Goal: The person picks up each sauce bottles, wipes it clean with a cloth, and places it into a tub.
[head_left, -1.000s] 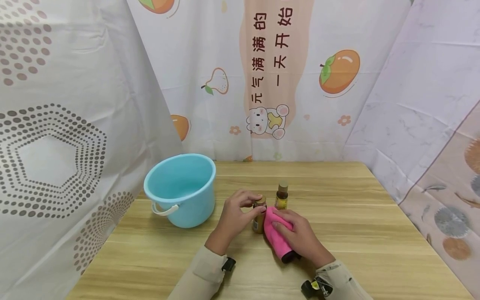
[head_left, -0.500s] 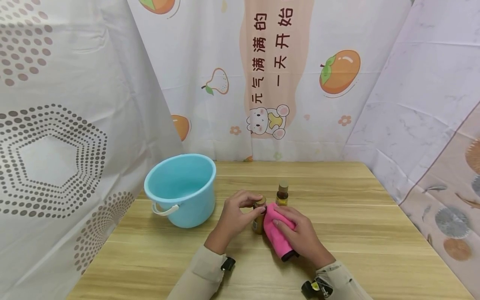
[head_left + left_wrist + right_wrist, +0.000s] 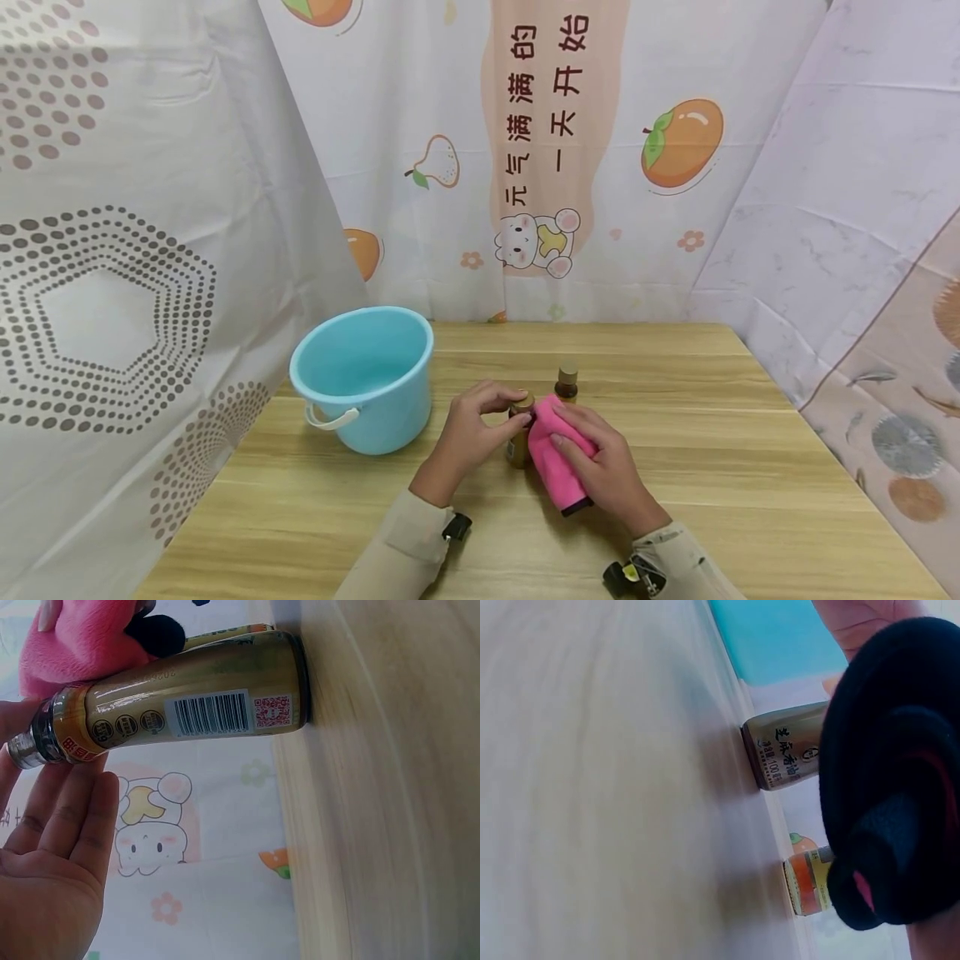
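My left hand [image 3: 474, 429] pinches a small sesame oil bottle [image 3: 517, 452] at its gold cap and neck. In the left wrist view the bottle [image 3: 210, 697] shows a gold label with a barcode, and its base meets the wooden table. Bunched in my right hand [image 3: 609, 475] is a pink cloth [image 3: 557, 467] with a black edge, pressed to the bottle's right side near the neck. Just behind the cloth stands a second brown bottle [image 3: 567, 382] with a gold cap, its lower part hidden. The cloth's rolled black end [image 3: 885, 787] fills much of the right wrist view.
A light blue bucket [image 3: 390, 421] with a white handle [image 3: 330, 422] stands on the table [image 3: 675, 400] to the left of my hands. Printed curtains [image 3: 450, 292] hang behind the table and along both sides.
My right hand and the pink cloth have moved slightly upward along the bottle, covering more of the second bottle. The left hand has stayed in place at the cap.
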Available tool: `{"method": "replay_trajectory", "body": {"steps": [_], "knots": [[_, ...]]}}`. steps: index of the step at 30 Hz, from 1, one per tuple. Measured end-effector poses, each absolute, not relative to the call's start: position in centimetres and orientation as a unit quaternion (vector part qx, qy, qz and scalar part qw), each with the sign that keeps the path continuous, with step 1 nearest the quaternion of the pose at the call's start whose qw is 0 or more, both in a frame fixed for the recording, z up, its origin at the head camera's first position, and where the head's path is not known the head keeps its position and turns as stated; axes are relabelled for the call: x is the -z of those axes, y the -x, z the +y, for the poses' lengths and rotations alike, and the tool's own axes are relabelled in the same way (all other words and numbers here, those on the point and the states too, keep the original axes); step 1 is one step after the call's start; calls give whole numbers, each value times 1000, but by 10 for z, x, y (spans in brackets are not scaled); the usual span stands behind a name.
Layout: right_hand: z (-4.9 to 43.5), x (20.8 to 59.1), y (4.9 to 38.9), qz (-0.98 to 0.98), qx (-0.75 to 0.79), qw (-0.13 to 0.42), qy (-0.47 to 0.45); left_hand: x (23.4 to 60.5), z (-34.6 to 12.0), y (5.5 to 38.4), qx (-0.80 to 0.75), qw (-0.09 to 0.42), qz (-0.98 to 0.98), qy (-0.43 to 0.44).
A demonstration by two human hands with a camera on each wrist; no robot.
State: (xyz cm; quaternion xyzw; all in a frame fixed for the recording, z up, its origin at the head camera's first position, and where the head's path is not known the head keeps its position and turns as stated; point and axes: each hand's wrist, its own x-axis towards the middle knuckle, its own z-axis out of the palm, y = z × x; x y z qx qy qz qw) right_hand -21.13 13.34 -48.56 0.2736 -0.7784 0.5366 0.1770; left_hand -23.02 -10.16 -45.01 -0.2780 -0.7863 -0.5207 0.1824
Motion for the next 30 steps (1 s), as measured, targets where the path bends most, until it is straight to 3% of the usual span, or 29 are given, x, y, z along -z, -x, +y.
{"method": "replay_trajectory", "body": {"steps": [13,30], "knots": [[133,486,211,-787,-537,162,-257,450,-101,232,492,192,-805,269],[134,489,212,-833,-499,105,-215,441,-101,227,473,168,-832,237]]}}
